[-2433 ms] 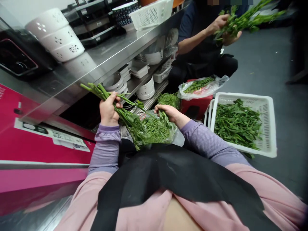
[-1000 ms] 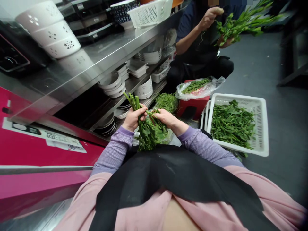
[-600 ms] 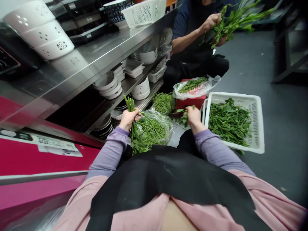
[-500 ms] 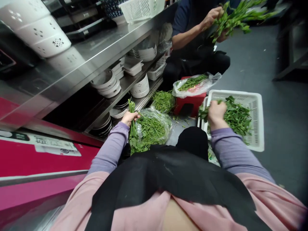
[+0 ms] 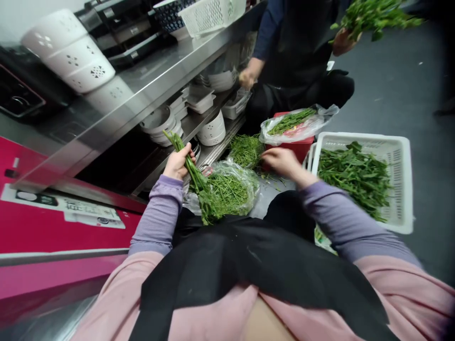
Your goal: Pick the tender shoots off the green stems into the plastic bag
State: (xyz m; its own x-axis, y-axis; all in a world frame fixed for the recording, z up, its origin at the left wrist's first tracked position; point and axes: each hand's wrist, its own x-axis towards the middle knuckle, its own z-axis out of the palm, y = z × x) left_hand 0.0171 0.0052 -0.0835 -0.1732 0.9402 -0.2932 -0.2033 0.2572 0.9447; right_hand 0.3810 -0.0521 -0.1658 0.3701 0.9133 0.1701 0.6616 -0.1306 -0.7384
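Observation:
My left hand (image 5: 180, 162) is closed around a bunch of leafy greens (image 5: 202, 192), the cut stems pointing up and the leaves hanging down. Below that bunch, a clear plastic bag (image 5: 254, 182) holds a heap of thin green stems (image 5: 227, 192). My right hand (image 5: 282, 163) is over the floor between the bag and the white basket, smeared by motion, with its fingers seemingly curled. No greens can be made out in it. Picked leaves (image 5: 355, 177) lie heaped in the white slotted basket (image 5: 401, 189) to the right of that hand.
A red box (image 5: 296, 150) carries an open plastic bag (image 5: 272, 135) of green stems. Beside it lies another pile of stems (image 5: 245, 150). Steel shelves (image 5: 199, 116) with white dishes run along the left. Opposite, a co-worker (image 5: 298, 52) crouches with greens (image 5: 377, 19) in one hand.
My right hand has left the basket and moved left, leaving its leaves there. My left hand has shifted slightly left and up, tilting its bunch. The co-worker's hands have moved apart.

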